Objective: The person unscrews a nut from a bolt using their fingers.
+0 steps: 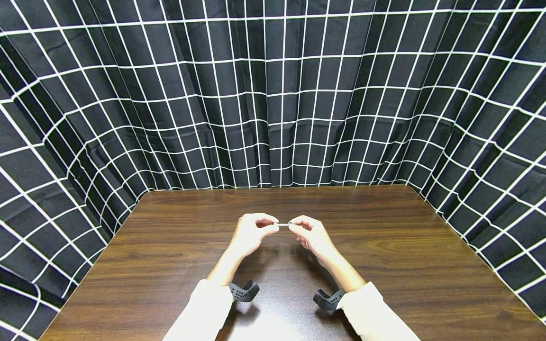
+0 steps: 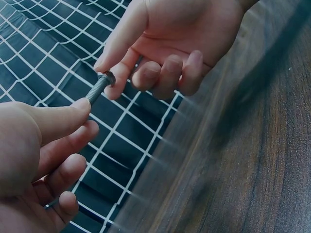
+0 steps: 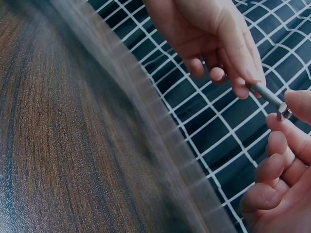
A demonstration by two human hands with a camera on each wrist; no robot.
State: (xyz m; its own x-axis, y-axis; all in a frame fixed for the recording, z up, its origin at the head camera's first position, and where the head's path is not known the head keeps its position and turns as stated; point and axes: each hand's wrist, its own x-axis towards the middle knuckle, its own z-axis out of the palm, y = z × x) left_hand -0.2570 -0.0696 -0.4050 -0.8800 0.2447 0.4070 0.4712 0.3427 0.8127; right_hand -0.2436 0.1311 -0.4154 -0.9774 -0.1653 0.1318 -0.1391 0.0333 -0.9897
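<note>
A threaded metal bolt (image 1: 283,225) is held level above the table, between my two hands. My left hand (image 1: 251,234) pinches its left end between thumb and forefinger. At the opposite end, the thumb and forefinger of my right hand (image 1: 313,234) grip the wider hexagonal part. The left wrist view shows the bare thread of the bolt (image 2: 97,90) between the two thumbs. In the right wrist view, a hexagonal piece (image 3: 282,111) sits at the bolt's right end; whether it is the head or a nut, I cannot tell. Fingertips partly cover both ends.
Beneath the hands lies a dark brown wooden table (image 1: 170,265). A black curtain with a white grid (image 1: 273,94) surrounds its back and sides. Dark wrist mounts (image 1: 244,291) sit by both white sleeves. Light glares off the table's near edge.
</note>
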